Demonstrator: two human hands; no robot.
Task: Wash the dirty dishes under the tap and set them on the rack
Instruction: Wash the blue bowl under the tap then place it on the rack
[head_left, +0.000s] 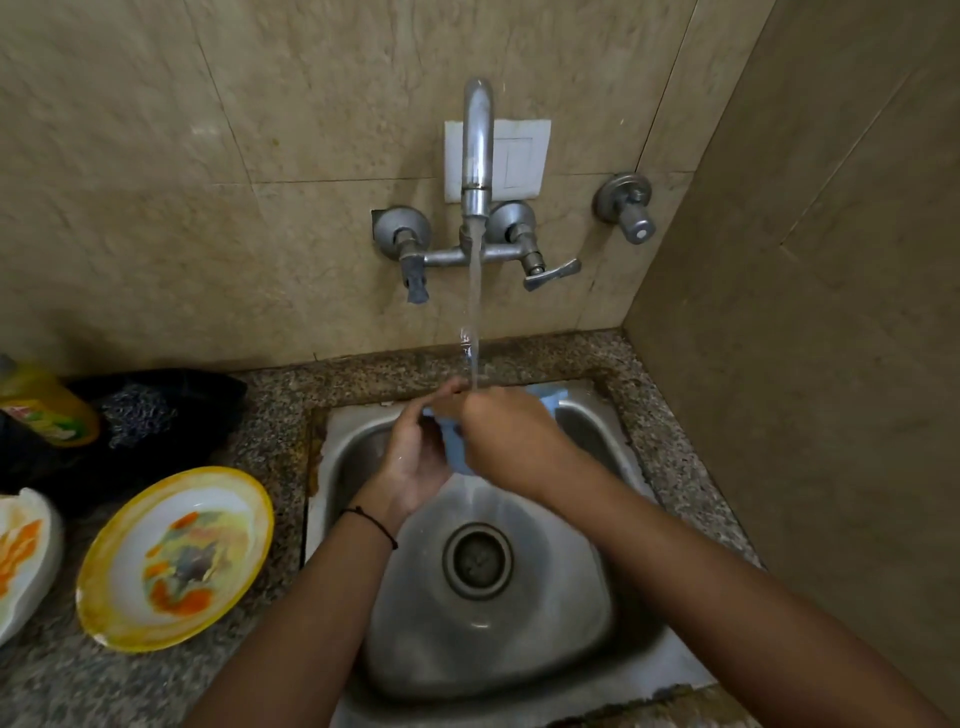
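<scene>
Clearly you are early in the job. Both of your hands are over the sink (587, 649), directly under the tap (478, 140), whose water (474, 291) runs down onto them. Your left hand (415, 457) is cupped palm-up with its fingers curled round a small blue item (454, 452). Your right hand (506, 431) closes over the same piece from above. The piece is too blurred and too covered for me to say what kind of dish it is. I judge it to be mid-rinse, not finished.

Left of the sink, on the tabletop (52, 686), two dishes wait unwashed. A yellow-rimmed plate (176, 558) lies just beside the basin, smeared with orange and grey food. A white plate (23, 551) with orange streaks lies further left, cut off by the edge of view. So at least those two remain, plus the piece in your hands.

No rack shows anywhere, so I cannot tell whether anything has been set on it yet.

As for writing, a yellow bottle (44, 410) lies behind the plates, left of the sink. It carries a red and green label, but the print is too blurred to read, and no brand can be made out. Nothing else in view bears legible text.
</scene>
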